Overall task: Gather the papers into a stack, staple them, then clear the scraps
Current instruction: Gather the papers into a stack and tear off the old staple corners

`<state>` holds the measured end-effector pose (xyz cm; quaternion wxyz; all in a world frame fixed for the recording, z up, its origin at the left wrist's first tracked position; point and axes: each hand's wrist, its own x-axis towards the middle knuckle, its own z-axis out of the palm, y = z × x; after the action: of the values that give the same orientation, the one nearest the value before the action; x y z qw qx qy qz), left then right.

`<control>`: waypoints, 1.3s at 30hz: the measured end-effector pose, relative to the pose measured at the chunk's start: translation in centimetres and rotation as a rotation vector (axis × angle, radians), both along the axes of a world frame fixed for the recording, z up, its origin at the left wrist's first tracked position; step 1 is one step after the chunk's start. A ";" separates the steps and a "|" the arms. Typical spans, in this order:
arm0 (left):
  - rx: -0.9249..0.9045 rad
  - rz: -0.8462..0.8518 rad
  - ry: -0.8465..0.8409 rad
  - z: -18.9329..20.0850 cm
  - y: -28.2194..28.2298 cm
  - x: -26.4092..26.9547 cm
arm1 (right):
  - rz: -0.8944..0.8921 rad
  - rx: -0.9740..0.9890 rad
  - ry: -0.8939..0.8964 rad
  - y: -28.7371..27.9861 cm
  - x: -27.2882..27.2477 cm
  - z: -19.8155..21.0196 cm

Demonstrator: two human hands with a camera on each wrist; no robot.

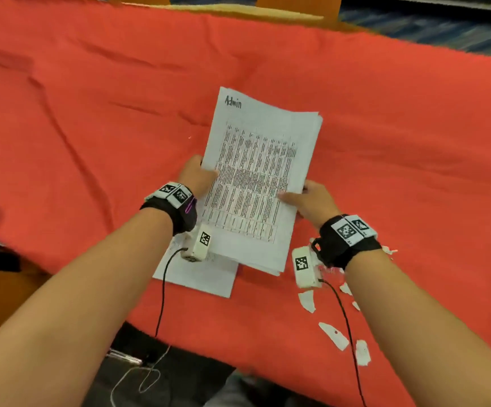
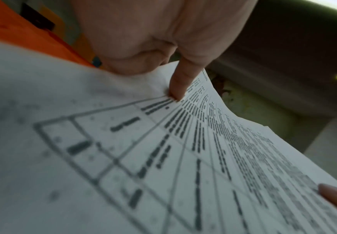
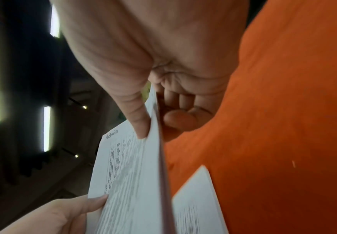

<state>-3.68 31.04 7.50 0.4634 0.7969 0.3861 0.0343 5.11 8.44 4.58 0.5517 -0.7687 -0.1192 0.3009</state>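
both hands lifting paper stack point(image 1: 256, 183) above red-covered bench point(image 1: 91, 113); left hand point(image 1: 198, 174) pinching left edge, right hand point(image 1: 312, 201) pinching right edge. sheets looking light, floppy, apt to fan. one sheet point(image 1: 197, 274) and scraps point(image 1: 334, 336) lying below.

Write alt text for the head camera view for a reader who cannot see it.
Two hands, left hand and right hand, hold a stack of printed papers by its side edges above a red tablecloth; the top sheet is headed "Admin". Another sheet lies on the cloth beneath, and torn white scraps are scattered near the right wrist.
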 end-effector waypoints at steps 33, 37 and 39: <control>-0.114 0.130 0.291 -11.5 6.9 -4.9 | -0.017 -0.310 0.286 10.2 -4.7 -10.4; -0.070 0.062 0.177 -9.5 5.2 -4.2 | -0.103 -0.242 0.320 8.5 -4.1 -9.0; -0.079 0.060 0.084 -7.9 3.9 -2.9 | -0.170 -0.154 0.327 6.7 -3.0 -7.8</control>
<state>-6.62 34.96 -0.42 0.4766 0.7669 0.4299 -0.0007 2.16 15.13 -3.23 0.5268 -0.7568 0.0608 0.3822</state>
